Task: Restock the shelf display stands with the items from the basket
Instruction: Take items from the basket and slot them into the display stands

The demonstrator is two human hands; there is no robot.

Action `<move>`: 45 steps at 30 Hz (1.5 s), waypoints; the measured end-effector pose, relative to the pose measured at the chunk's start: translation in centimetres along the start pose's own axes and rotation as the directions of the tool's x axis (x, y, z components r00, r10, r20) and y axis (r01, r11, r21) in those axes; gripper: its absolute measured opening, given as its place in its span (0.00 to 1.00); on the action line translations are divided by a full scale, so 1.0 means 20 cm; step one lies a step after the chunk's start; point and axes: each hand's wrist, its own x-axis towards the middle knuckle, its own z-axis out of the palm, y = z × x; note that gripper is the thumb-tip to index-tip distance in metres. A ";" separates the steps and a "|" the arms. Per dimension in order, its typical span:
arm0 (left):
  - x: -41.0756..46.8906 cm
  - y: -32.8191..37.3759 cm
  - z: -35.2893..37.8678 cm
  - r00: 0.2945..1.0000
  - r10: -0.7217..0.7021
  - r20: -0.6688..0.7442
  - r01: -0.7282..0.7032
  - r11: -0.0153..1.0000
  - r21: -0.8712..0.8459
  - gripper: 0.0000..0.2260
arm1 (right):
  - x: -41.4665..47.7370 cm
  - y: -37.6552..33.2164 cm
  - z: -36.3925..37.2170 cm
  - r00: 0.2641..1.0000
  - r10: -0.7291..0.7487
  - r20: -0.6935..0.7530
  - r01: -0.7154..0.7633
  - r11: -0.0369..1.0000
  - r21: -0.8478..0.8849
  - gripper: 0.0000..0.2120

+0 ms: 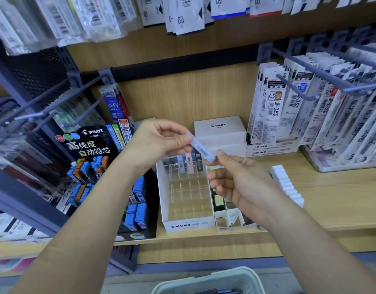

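Before the shelf (310,187), with the basket (204,281) well below the stand (189,224), your left grip (159,143) and right grip (236,179) each pinch one end of a slim case (201,147) just above the stand's back row, probably squaring it for a free slot there.

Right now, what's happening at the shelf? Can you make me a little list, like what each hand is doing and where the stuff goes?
left hand: pinches the upper end of the small clear case
right hand: pinches its lower end
case position: in the air above the white MONO stand
stand: a few slim boxes in the back row; front slots look empty
basket: bottom edge, below the shelf
neighbour: black Pilot display left of the stand
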 end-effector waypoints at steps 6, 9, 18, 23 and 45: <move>0.06 -0.11 -0.13 0.953 0.113 -0.283 0.011 0.915 0.404 0.05 | 0.03 0.01 -0.03 0.995 -0.032 -0.093 0.021 0.993 -0.119 0.10; 0.09 -0.21 -0.10 0.942 0.151 -0.300 0.034 0.846 0.533 0.05 | 0.03 0.02 -0.03 0.994 -0.035 -0.101 0.018 0.987 -0.159 0.11; 0.11 -0.32 -0.03 0.974 0.160 -0.158 0.025 0.622 0.783 0.06 | 0.04 0.02 -0.03 0.994 -0.042 -0.105 0.021 0.981 -0.193 0.11; 0.11 -0.35 -0.03 0.954 0.285 -0.091 -0.087 0.554 0.828 0.08 | 0.04 0.03 -0.04 0.996 -0.028 -0.086 0.008 0.974 -0.227 0.11; -0.62 -0.37 0.17 0.889 -0.336 0.311 -0.123 0.479 0.869 0.13 | -0.19 0.59 -0.36 0.930 0.329 0.162 0.069 0.276 -0.959 0.10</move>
